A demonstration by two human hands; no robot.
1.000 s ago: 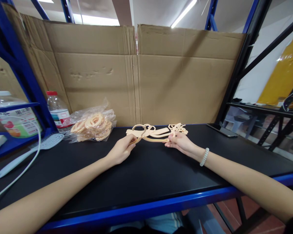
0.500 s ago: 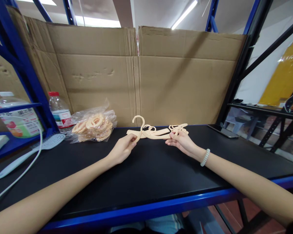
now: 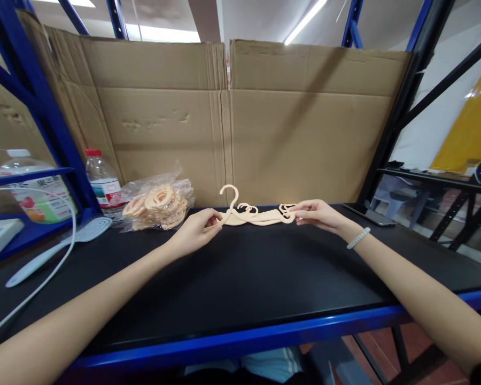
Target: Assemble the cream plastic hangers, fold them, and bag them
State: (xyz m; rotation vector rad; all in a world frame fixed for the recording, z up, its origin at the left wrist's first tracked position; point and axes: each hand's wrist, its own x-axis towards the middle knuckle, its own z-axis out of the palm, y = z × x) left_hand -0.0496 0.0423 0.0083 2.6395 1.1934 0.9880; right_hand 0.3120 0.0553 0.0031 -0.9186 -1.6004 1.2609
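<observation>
A small cream plastic hanger (image 3: 251, 216) is held between both hands at the back of the black shelf top (image 3: 244, 278), its hook pointing up. My left hand (image 3: 196, 231) pinches the hanger's left end. My right hand (image 3: 318, 214) pinches its right end, and a white bead bracelet sits on that wrist. More cream hangers lie in a small pile right behind the held one, partly hidden by it.
A clear bag of cream rings (image 3: 158, 202) lies at the back left beside a water bottle (image 3: 102, 182). A pale blue brush (image 3: 56, 248) and white cable (image 3: 44, 272) lie at far left. A phone (image 3: 364, 213) rests at back right. Cardboard (image 3: 232, 117) walls the back.
The hanger has been turned from lying flat to hook upright and carried back toward the pile. Both hands have moved away from me with it.
</observation>
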